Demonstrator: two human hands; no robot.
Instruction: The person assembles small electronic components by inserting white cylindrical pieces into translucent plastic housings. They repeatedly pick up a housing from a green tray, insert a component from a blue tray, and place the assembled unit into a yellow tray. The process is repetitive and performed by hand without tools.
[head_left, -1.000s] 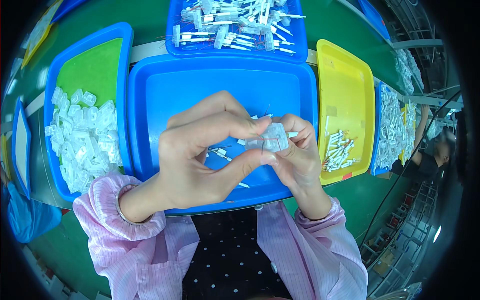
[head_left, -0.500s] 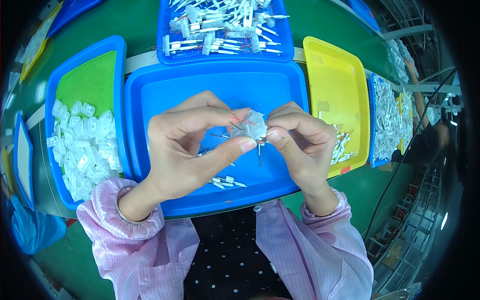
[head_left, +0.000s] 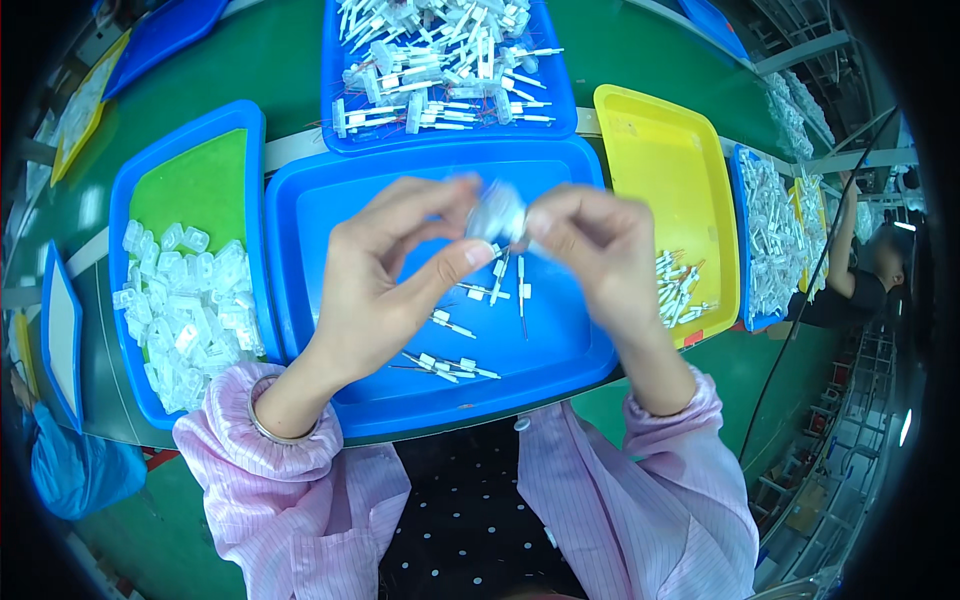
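Over the middle blue tray, my left hand holds a small clear plastic piece between thumb and fingers. My right hand is closed in a pinch at the right side of that piece. Motion smears its fingertips, so what they grip is hidden. Below the hands, several small white connectors with thin wire leads lie loose in the tray.
At left, a blue-rimmed tray with a green bottom holds many clear plastic pieces. Beyond, a blue tray is heaped with wired white parts. A yellow tray at right holds white connectors. Another person is at far right.
Both hands and the clear piece have shifted slightly within the view, and the piece has turned. The red wires seen beside it before no longer show clearly. My right hand is now blurred by motion.
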